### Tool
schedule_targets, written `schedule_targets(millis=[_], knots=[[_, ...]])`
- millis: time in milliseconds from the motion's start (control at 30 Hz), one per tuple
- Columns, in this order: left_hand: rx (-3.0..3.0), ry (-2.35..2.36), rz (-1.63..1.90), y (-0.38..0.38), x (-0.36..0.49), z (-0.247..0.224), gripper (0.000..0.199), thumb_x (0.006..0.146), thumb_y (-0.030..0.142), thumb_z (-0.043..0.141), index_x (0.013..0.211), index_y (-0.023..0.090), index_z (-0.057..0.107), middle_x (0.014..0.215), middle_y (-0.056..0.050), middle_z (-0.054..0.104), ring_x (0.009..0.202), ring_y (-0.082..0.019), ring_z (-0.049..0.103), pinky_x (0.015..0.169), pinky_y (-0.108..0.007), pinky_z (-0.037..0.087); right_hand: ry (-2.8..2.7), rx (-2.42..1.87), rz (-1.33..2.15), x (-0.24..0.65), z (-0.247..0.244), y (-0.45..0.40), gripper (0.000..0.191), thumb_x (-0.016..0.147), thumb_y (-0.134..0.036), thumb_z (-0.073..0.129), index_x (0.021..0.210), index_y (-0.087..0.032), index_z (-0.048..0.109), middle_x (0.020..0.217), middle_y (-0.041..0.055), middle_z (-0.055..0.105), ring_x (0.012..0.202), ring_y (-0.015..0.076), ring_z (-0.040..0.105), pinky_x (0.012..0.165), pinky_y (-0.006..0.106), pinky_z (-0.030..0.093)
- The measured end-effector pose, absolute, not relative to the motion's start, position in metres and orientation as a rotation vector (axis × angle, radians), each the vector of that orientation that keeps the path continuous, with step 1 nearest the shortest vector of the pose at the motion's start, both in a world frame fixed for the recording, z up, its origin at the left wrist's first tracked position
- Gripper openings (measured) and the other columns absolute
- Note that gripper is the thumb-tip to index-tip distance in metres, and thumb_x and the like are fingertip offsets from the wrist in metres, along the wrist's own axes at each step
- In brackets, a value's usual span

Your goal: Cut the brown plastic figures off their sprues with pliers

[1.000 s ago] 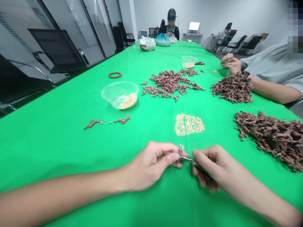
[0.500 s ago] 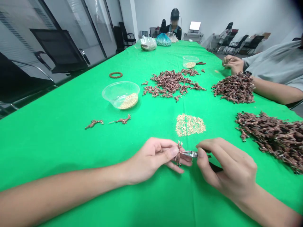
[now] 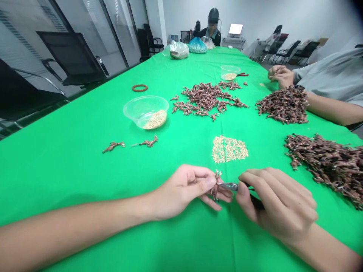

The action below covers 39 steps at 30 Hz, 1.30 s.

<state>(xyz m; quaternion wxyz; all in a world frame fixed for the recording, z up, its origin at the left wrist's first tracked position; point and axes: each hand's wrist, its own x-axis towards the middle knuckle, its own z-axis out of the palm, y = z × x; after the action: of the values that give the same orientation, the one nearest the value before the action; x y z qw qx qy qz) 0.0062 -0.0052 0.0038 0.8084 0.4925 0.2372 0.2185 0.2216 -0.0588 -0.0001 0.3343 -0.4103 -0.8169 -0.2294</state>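
My left hand (image 3: 185,192) pinches a small reddish-brown branched piece (image 3: 216,187) between thumb and fingers. My right hand (image 3: 276,202) grips small pliers or snips with black handles (image 3: 256,201). Their steel jaws (image 3: 227,186) reach the piece at its middle, though I cannot tell whether they close on it. Just beyond my hands lies a patch of pale grains (image 3: 229,149) on the green cloth. Two loose branched pieces (image 3: 113,146) rest left of it.
A clear plastic bowl (image 3: 146,112) holds pale grains. Heaps of brown pieces (image 3: 210,98) cover the table. A co-worker's hands (image 3: 280,76) work at the right, and another person (image 3: 212,28) sits at the far end behind plastic bags (image 3: 179,50). Black chairs (image 3: 73,56) stand along the left.
My right hand has turned, with its fingers now more spread over the tool handles. Both hands stay together at the small piece, and the steel jaws remain against it.
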Motion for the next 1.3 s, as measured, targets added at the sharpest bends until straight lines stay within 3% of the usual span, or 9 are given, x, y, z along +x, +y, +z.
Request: schedule_targets(millis=[200, 300, 433, 500, 600, 700, 800, 1000, 1300], knots=[[1.039, 0.499, 0.478, -0.006, 0.006, 0.005, 0.023, 0.096, 0.028, 0.058, 0.094, 0.008, 0.068, 0.102, -0.018, 0.076, 0.097, -0.026, 0.074, 0.080, -0.035, 0.062, -2.149, -1.034, -0.787, 0.225, -0.001, -0.061, 0.017, 0.078, -0.018, 0.071, 0.094, -0.013, 0.066, 0.074, 0.0072, 0.070, 0.064, 0.0191, 0.062, 0.059, 0.032, 0.047], [1.063, 0.507, 0.499, -0.008, 0.005, 0.005, 0.024, 0.097, 0.027, 0.058, 0.100, 0.007, 0.070, 0.104, -0.018, 0.075, 0.100, -0.025, 0.073, 0.084, -0.036, 0.062, -2.123, -1.104, -0.642, 0.219, 0.001, -0.063, 0.005, 0.081, -0.014, 0.067, 0.086, -0.014, 0.065, 0.070, 0.0053, 0.068, 0.061, 0.0167, 0.061, 0.055, 0.030, 0.043], [1.135, 0.561, 0.548, -0.012, 0.004, 0.004, 0.027, 0.097, 0.027, 0.058, 0.110, 0.007, 0.072, 0.113, -0.016, 0.073, 0.108, -0.025, 0.069, 0.089, -0.034, 0.060, -2.018, -1.414, -0.011, 0.206, 0.004, -0.067, 0.036, 0.093, -0.021, 0.052, 0.057, -0.019, 0.049, 0.048, -0.0046, 0.045, 0.040, 0.0071, 0.038, 0.041, 0.026, 0.028], [1.186, 0.597, 0.580, -0.014, 0.004, 0.004, 0.029, 0.096, 0.027, 0.059, 0.112, 0.008, 0.072, 0.115, -0.015, 0.073, 0.108, -0.025, 0.068, 0.090, -0.034, 0.059, -1.930, -1.562, 0.444, 0.203, 0.004, -0.070, 0.044, 0.097, -0.030, 0.046, 0.054, -0.020, 0.045, 0.043, -0.0056, 0.039, 0.037, 0.0068, 0.032, 0.038, 0.025, 0.023], [1.242, 0.612, 0.617, -0.017, 0.005, 0.005, 0.029, 0.095, 0.029, 0.060, 0.110, 0.009, 0.074, 0.114, -0.015, 0.074, 0.105, -0.025, 0.069, 0.089, -0.035, 0.060, -1.718, -1.665, 1.075, 0.204, 0.005, -0.073, 0.048, 0.100, -0.038, 0.038, 0.059, -0.019, 0.055, 0.044, -0.0034, 0.047, 0.037, 0.0086, 0.038, 0.035, 0.023, 0.026], [1.265, 0.612, 0.605, -0.017, 0.006, 0.006, 0.030, 0.095, 0.031, 0.060, 0.112, 0.010, 0.074, 0.112, -0.014, 0.074, 0.102, -0.025, 0.069, 0.088, -0.036, 0.059, -1.582, -1.640, 1.299, 0.209, 0.006, -0.072, 0.050, 0.100, -0.043, 0.037, 0.064, -0.018, 0.061, 0.047, -0.0010, 0.055, 0.037, 0.0105, 0.046, 0.035, 0.022, 0.032], [1.229, 0.625, 0.576, -0.016, 0.007, 0.007, 0.029, 0.096, 0.032, 0.059, 0.110, 0.010, 0.073, 0.111, -0.014, 0.074, 0.100, -0.023, 0.070, 0.087, -0.035, 0.060, -1.692, -1.623, 1.029, 0.211, 0.007, -0.069, 0.047, 0.099, -0.043, 0.042, 0.062, -0.019, 0.058, 0.049, -0.0014, 0.054, 0.041, 0.0107, 0.047, 0.037, 0.023, 0.031], [1.109, 0.576, 0.557, -0.008, 0.007, 0.005, 0.026, 0.098, 0.028, 0.055, 0.100, 0.007, 0.070, 0.106, -0.018, 0.075, 0.101, -0.027, 0.072, 0.082, -0.036, 0.062, -1.938, -1.283, -0.169, 0.215, 0.002, -0.060, 0.011, 0.090, -0.015, 0.059, 0.080, -0.016, 0.063, 0.067, -0.0001, 0.062, 0.056, 0.0098, 0.055, 0.056, 0.025, 0.041], [1.114, 0.522, 0.479, -0.006, 0.005, 0.008, 0.030, 0.099, 0.031, 0.052, 0.098, 0.007, 0.071, 0.104, -0.022, 0.075, 0.091, -0.025, 0.075, 0.069, -0.027, 0.060, -2.088, -1.064, -0.453, 0.220, 0.000, -0.057, 0.011, 0.082, -0.013, 0.068, 0.091, -0.010, 0.064, 0.079, 0.0079, 0.068, 0.068, 0.0178, 0.061, 0.064, 0.032, 0.048]])
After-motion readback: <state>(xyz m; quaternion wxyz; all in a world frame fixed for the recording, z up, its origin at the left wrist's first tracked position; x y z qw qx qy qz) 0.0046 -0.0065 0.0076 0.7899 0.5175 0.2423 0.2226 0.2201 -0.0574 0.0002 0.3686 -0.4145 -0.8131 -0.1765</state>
